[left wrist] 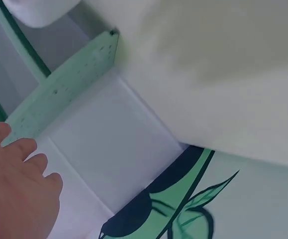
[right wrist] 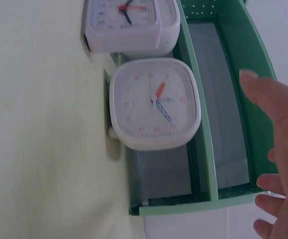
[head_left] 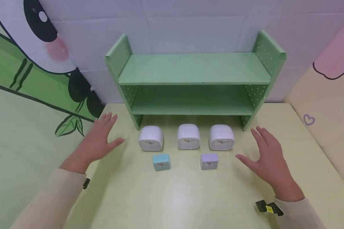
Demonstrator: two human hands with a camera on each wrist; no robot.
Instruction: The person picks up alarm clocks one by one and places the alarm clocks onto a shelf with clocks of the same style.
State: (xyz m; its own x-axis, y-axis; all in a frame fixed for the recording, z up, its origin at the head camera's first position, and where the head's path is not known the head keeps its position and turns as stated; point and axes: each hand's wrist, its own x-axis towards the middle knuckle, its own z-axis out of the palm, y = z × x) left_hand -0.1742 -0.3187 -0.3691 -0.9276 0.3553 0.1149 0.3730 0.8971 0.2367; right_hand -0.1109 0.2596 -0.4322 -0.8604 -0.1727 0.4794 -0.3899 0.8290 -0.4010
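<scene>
Three white rounded alarm clocks (head_left: 188,136) stand in a row on the table. In front of them are a small blue clock (head_left: 161,162) at left and a small purple clock (head_left: 209,161) at right. My left hand (head_left: 98,140) hovers left of the row, fingers extended and thumb apart, holding nothing. Off to the right, my right hand (head_left: 268,159) is held likewise with spread fingers, nearest the rightmost white clock (head_left: 221,137). That clock's face (right wrist: 154,104) shows large in the right wrist view, with the purple clock (right wrist: 124,25) beside it.
Behind the clocks stands a green two-tier shelf (head_left: 195,68) with dotted side panels, its boards bare. The pale wooden table (head_left: 172,200) stretches toward me. A lilac cloth backdrop (head_left: 189,25) hangs behind, and a printed panel with leaves (head_left: 70,125) borders the left side.
</scene>
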